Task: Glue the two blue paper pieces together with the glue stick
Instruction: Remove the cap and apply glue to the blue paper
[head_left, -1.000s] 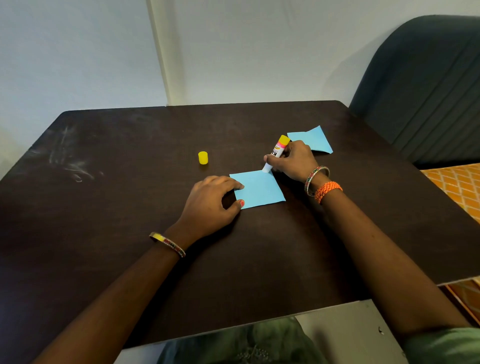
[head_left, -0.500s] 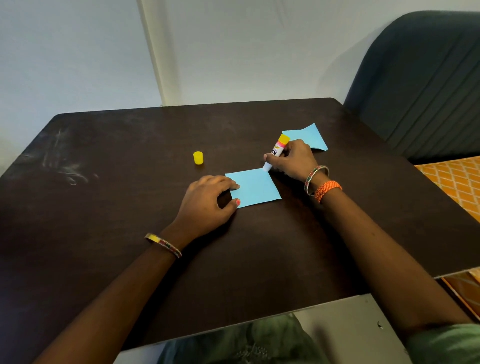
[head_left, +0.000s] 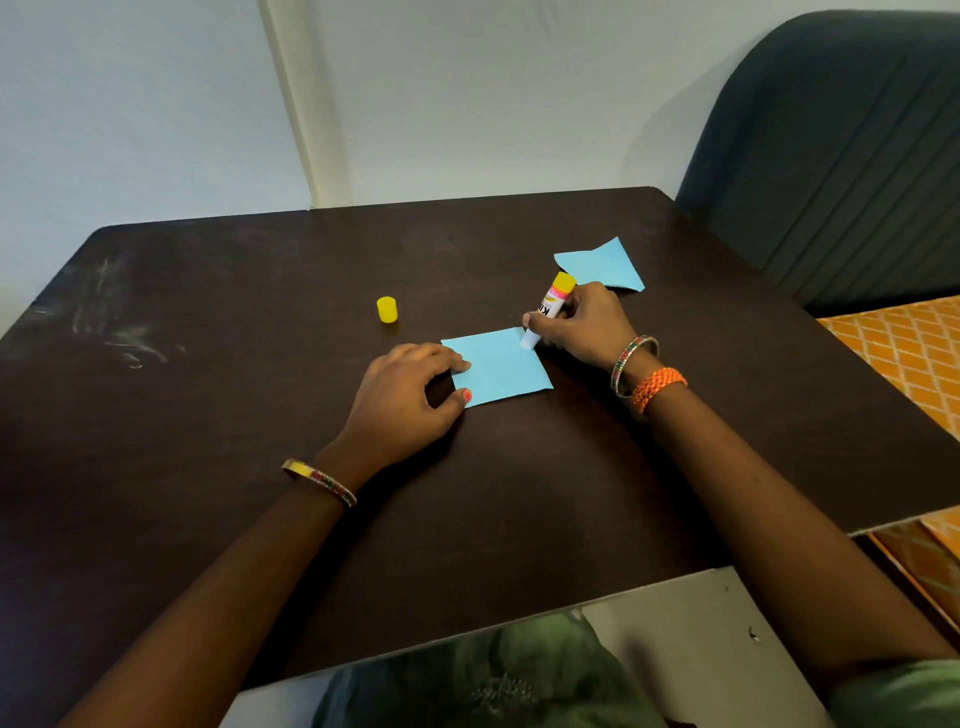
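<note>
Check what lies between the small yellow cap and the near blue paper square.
Nothing: in the head view, only bare dark tabletop separates the small yellow cap from the near blue paper square.

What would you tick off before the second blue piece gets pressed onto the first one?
1. Near blue paper lies flat on the table: ok.
2. Left hand pins its left edge: ok.
3. Glue stick is uncapped, its tip on the paper's far right corner, held by the right hand: ok.
4. Glue covers enough of the paper: cannot tell, no film shows.
5. Second blue paper is within reach beyond the right hand: ok, though one corner looks curled.
6. Yellow cap stands clear of the papers: ok.
</note>
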